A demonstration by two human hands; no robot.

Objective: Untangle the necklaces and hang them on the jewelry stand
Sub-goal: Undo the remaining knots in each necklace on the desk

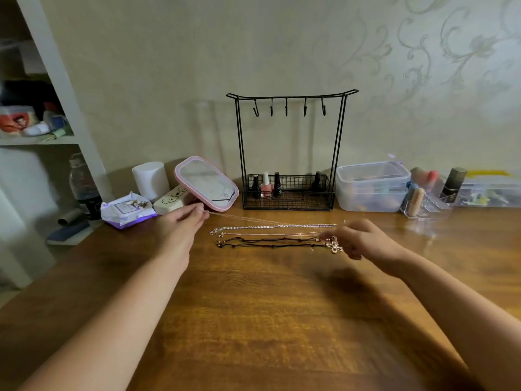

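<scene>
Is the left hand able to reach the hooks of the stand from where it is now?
Probably yes. The left hand pinches a thin chain near the pink mirror, and nothing stands between it and the hooks of the jewelry stand; all are bare.

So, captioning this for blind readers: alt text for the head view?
Two hands stretch a thin chain over a wooden table, left hand pinching one end, right hand at the other; the jewelry stand behind has bare hooks.

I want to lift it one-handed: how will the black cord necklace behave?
The black cord necklace lies limp in loose lines, so it will probably droop. It looks thin, likely light. Its flower pendant may swing and catch the silver chain beside it.
</scene>
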